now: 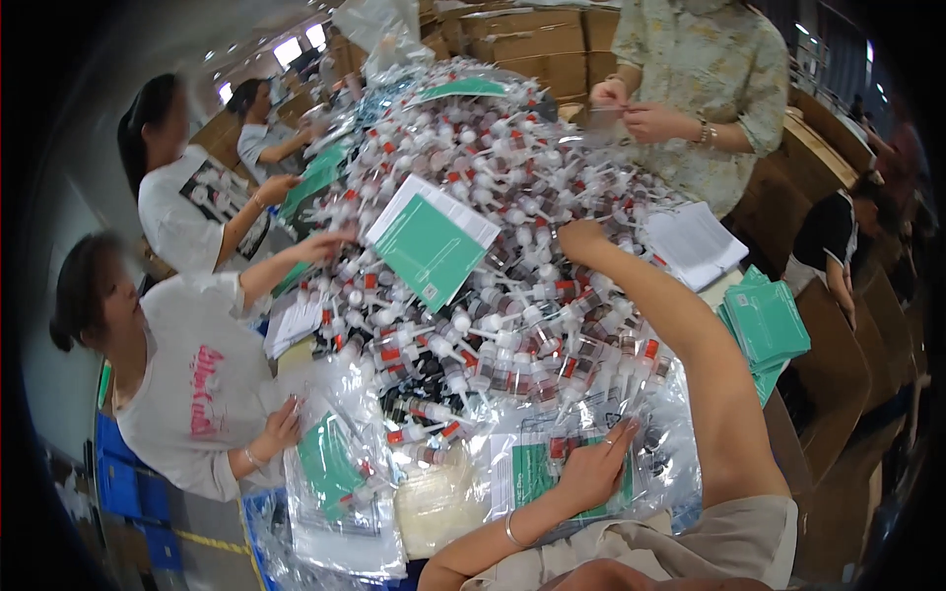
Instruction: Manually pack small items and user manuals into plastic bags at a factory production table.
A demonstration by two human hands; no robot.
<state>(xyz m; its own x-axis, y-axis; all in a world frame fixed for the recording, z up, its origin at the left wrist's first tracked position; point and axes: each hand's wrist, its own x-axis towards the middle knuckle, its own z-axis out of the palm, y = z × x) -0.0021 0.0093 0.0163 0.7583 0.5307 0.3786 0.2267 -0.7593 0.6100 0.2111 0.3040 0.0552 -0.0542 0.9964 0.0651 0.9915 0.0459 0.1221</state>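
Observation:
My left hand (594,470), with a ring and a bracelet, grips a clear plastic bag (501,475) near the table's front edge. Inside the bag lies a green printed card (535,467), and a small bottle with a red label (564,447) sits beside my fingers. Stretched forward over a large heap of small bottles (512,325) with white nozzle caps is my right hand (583,242). Its fingers curl down among the bottles, and what they hold is hidden. Left of it, a stack of green and white leaflets (430,244) rests on the heap.
At the left, a person (187,364) reaches over the heap and handles another bag with a green card (330,463). Another person (698,89) stands across from me. Green cards (764,325) and white papers (695,241) lie to the right, with cardboard boxes (838,345) beyond.

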